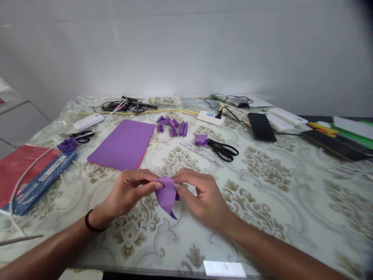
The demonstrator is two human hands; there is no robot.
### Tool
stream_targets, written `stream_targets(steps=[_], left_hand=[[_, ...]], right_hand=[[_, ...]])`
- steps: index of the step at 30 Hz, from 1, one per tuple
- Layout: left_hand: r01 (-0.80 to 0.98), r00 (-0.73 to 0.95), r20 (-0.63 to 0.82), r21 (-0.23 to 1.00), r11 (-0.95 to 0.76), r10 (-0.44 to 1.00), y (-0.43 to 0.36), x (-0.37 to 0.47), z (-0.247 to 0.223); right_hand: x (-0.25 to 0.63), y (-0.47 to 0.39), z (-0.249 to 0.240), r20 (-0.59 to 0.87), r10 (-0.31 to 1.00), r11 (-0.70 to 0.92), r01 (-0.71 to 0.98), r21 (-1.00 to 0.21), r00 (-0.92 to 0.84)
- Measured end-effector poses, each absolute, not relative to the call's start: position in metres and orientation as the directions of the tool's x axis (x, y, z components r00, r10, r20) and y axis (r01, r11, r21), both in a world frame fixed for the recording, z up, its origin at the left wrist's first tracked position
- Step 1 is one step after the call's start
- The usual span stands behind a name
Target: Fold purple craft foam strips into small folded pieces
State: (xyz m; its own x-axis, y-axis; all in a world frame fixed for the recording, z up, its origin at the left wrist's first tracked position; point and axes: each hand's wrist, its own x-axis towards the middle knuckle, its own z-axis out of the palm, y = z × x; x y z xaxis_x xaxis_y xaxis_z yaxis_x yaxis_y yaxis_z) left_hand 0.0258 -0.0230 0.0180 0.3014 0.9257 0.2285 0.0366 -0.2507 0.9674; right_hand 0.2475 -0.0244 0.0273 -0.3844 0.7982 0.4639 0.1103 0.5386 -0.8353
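Between my two hands is a folded piece of purple paper (166, 196), held up over the patterned tablecloth with one corner pointing down. My left hand (128, 192) pinches its upper left edge between thumb and fingers. On the other side, my right hand (201, 194) pinches its upper right edge. Just beyond lies a stack of purple paper sheets (124, 143), red showing at its edge. Several small folded purple paper pieces (173, 125) sit behind it. Black-handled scissors (223, 149) lie to the right, a purple paper piece (201, 140) over their blades, beside a clear ruler (199, 153).
At left are a red sheet (27, 163), a blue package (43, 182), crumpled purple paper (67, 144), another pair of scissors (84, 137) and a white cable (17, 190). Towards the back stand a power strip (211, 118), tangled black cables (125, 105) and a black phone (261, 126).
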Motion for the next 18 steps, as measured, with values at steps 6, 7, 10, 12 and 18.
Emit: stream_targets(steps=[6,7,10,12,18], left_hand=[[0.088,0.282,0.244,0.957,-0.278,0.928,-0.0229,0.0245,0.0159],[0.092,0.286,0.247,0.955,-0.283,0.926,-0.0230,0.0246,0.0156],[0.119,0.303,0.262,0.943,-0.309,0.916,-0.0241,0.0252,0.0151],[0.135,0.311,0.273,0.936,-0.326,0.911,-0.0251,0.0254,0.0152],[0.149,0.315,0.233,0.945,-0.291,0.920,-0.0274,0.0256,0.0176]], right_hand=[[0.2472,-0.0265,0.0274,0.388,0.820,0.471,0.111,-0.875,-0.420],[0.2463,-0.0269,0.0266,0.376,0.830,0.463,0.133,-0.876,-0.411],[0.2433,-0.0282,0.0234,0.344,0.864,0.436,0.207,-0.876,-0.368],[0.2418,-0.0289,0.0218,0.341,0.870,0.433,0.221,-0.874,-0.356],[0.2425,-0.0276,0.0218,0.381,0.850,0.471,0.201,-0.859,-0.365]])
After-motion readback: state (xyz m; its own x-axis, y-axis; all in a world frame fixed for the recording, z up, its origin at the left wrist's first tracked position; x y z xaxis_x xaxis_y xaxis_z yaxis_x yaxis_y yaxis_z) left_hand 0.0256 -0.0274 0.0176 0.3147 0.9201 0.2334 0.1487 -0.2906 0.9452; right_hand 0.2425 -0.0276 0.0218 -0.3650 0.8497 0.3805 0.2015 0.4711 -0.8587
